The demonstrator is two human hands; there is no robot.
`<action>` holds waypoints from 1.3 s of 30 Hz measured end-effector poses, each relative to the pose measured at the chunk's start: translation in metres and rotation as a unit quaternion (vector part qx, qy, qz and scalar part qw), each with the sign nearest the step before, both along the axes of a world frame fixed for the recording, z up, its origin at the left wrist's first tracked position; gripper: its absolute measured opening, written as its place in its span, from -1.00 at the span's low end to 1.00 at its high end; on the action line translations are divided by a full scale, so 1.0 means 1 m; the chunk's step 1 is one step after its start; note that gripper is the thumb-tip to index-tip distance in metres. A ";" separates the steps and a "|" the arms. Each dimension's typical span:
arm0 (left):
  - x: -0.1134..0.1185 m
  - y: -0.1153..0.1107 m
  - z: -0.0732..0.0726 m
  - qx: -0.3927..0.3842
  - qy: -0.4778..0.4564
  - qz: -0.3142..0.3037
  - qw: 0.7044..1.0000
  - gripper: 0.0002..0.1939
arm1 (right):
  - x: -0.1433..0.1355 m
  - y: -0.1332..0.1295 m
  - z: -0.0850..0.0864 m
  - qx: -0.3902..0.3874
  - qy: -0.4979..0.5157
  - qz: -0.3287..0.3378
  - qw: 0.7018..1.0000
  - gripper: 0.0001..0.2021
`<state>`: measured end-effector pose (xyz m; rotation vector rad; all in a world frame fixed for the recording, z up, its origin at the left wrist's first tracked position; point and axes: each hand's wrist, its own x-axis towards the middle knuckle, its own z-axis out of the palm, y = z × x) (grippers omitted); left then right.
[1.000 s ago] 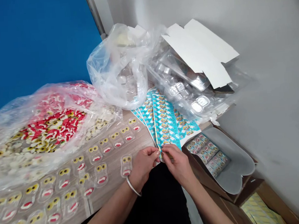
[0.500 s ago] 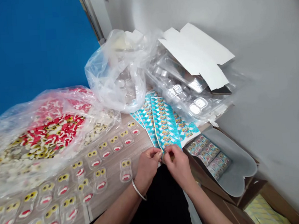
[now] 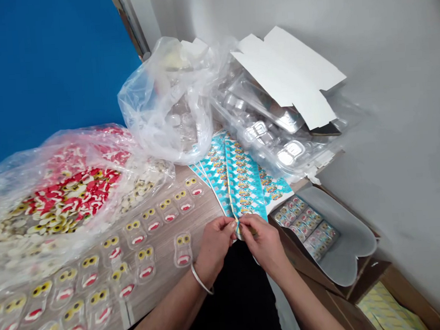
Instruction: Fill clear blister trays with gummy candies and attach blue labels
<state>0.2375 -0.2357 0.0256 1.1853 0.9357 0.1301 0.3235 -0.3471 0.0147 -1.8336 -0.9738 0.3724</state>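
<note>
My left hand (image 3: 215,245), with a bangle on the wrist, pinches the near end of a blue-and-white printed sticker sheet (image 3: 244,176). Close beside it, my right hand (image 3: 263,242) has thumb and finger pressed together on the same end of the sheet. A thin yellowish strip (image 3: 230,197) shows along the sheet's left edge and runs down to the fingertips. More printed sheets (image 3: 217,170) lie fanned beneath it. Left of my hands, a clear blister shell (image 3: 182,249) holds yellow eye pieces and a red-and-white mouth piece.
Rows of similar filled shells (image 3: 146,263) cover the table (image 3: 168,284). Plastic bags of loose pieces (image 3: 82,194) and clear shells (image 3: 181,117) stand behind. A white card (image 3: 289,74) lies on clear packaging. At right, an open carton (image 3: 311,284) holds filled packs (image 3: 307,224).
The near end of the sheet now shows more of its bent edge and yellowish strip between my fingertips. Both hands stay close together, and the view has shifted slightly.
</note>
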 end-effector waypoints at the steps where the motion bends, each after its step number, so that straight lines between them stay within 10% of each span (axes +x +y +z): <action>1: 0.000 0.000 -0.001 -0.002 -0.002 0.003 1.000 -0.77 | -0.001 0.000 -0.001 -0.002 -0.009 -0.002 1.000 -0.85; 20: -0.001 -0.002 -0.003 -0.043 -0.018 0.008 0.999 -0.75 | 0.009 0.002 -0.001 -0.026 0.094 -0.046 0.994 -0.86; 31: -0.004 -0.002 0.000 0.065 0.024 -0.029 0.997 -0.81 | 0.009 0.001 -0.001 -0.012 0.079 -0.040 0.996 -0.83; 33: -0.008 -0.003 0.005 0.234 0.051 -0.027 0.971 -0.87 | 0.012 0.000 -0.002 -0.010 0.110 -0.046 0.993 -0.82; 36: -0.016 -0.006 0.011 0.522 0.009 -0.086 0.849 -0.82 | 0.016 0.001 -0.006 -0.015 0.119 -0.042 0.992 -0.80; 39: -0.017 -0.009 0.007 0.624 -0.015 -0.229 0.747 -0.76 | 0.019 0.001 -0.008 0.003 0.152 -0.059 0.987 -0.79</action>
